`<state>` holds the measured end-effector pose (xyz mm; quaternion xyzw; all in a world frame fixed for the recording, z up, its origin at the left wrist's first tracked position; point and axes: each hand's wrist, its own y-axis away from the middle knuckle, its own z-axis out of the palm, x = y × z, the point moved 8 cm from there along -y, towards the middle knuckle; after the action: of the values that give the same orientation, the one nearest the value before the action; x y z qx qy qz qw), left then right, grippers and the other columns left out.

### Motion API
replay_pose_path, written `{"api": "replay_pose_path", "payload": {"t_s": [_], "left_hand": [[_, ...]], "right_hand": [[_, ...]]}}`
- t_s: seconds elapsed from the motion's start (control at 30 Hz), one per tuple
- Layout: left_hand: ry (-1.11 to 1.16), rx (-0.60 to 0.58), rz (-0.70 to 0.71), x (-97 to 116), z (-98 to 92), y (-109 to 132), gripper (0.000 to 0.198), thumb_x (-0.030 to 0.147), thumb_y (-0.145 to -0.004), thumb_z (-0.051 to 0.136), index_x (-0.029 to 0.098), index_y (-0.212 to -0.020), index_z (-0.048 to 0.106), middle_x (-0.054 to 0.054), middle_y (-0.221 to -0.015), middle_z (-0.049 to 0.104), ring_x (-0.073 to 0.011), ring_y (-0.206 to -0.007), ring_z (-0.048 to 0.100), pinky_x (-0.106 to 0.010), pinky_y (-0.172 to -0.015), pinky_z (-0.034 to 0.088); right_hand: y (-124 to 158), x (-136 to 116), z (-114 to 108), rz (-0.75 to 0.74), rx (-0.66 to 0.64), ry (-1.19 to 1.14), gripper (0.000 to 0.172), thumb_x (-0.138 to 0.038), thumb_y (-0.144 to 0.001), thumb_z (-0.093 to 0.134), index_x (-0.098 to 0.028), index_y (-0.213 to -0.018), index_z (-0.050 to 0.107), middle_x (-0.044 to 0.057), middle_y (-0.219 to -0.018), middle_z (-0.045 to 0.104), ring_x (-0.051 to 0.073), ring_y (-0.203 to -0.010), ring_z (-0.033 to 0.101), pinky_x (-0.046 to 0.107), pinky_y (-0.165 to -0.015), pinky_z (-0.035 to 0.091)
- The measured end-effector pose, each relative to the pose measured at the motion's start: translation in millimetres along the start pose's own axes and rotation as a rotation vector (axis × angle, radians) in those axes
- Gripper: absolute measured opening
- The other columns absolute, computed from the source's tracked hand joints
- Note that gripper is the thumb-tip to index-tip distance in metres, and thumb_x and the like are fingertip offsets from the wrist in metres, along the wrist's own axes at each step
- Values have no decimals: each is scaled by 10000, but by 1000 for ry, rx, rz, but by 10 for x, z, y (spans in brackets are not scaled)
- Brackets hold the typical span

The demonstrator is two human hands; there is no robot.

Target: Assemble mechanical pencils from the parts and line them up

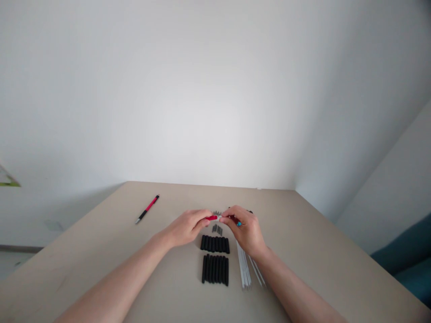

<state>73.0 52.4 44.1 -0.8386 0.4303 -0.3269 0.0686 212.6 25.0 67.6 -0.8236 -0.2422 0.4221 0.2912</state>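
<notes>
My left hand is closed around a red pen barrel, with its end pointing right. My right hand pinches a small whitish pen part against that end; whether it sits inside the barrel I cannot tell. A blue tip shows by the right fingers, and its kind is unclear. Below the hands lie small grey metal pieces, with springs just beyond. Two rows of black tubes, an upper row and a lower row, lie nearer to me. White pen refills lie partly under my right wrist.
An assembled red and black pen lies at the left on the beige table. A white wall rises behind the table's far edge. Teal fabric hangs beyond the right edge. Dark pieces behind my right hand are mostly hidden.
</notes>
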Motion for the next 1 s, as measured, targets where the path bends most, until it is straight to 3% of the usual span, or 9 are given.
{"api": "replay_pose_path", "payload": {"t_s": [0.13, 0.43, 0.67, 1.0], "left_hand": [[-6, -30, 33, 56, 21, -2, 188, 219, -942, 374, 200, -1007, 548, -9, -827, 610, -125, -734, 544, -218, -663, 391], [-23, -44, 43, 88, 17, -4, 191, 218, -944, 370, 198, -1021, 544, -10, -810, 600, -125, -734, 545, -217, -674, 395], [-17, -41, 30, 66, 23, -2, 190, 214, -942, 363, 201, -1017, 537, 3, -764, 579, -120, -697, 531, -217, -660, 389], [-4, -68, 39, 93, 36, -4, 197, 245, -945, 352, 206, -982, 543, -7, -777, 605, -135, -707, 550, -234, -668, 392]], "right_hand": [[1, -54, 50, -49, -43, -54, 135, -293, -861, 582, -196, -811, 662, 29, -751, 647, 141, -693, 582, 246, -643, 445], [8, -27, 72, -53, -63, -58, 147, -302, -854, 590, -195, -798, 673, 27, -707, 637, 135, -628, 564, 242, -589, 435], [15, -45, 67, -59, -77, -80, 164, -283, -880, 547, -206, -910, 688, 40, -776, 659, 139, -678, 591, 244, -624, 460], [7, -50, 81, -59, -93, -81, 190, -331, -875, 553, -201, -865, 691, 46, -739, 649, 151, -673, 566, 261, -620, 443]]}}
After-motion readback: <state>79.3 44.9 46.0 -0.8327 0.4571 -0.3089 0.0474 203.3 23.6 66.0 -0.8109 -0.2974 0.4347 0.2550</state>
